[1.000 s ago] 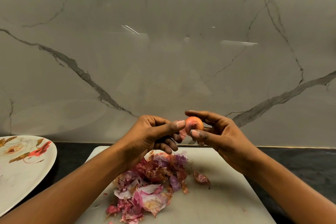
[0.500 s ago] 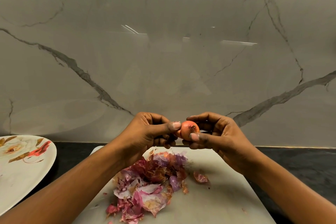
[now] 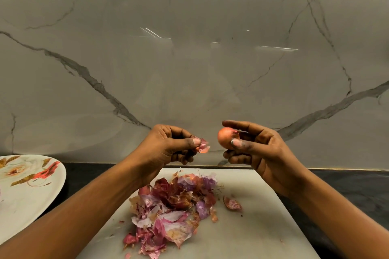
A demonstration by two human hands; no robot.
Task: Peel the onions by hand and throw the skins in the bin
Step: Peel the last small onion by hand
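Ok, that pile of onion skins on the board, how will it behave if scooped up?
The skin pile looks thin and papery, so probably light and floppy. It lies as loose curled flakes, so bits will likely slip from a one-hand grip. Crumbs on the white board suggest it sheds.

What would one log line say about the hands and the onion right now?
left hand: pinches skin piece | right hand: holds onion | skin pile: lies on board

Left hand (image 3: 166, 149) pinches a bit of skin (image 3: 203, 147), right hand (image 3: 259, 151) holds the small onion (image 3: 225, 137), slightly apart. Pile of skins (image 3: 172, 210) sits on the white board (image 3: 263, 227) below.
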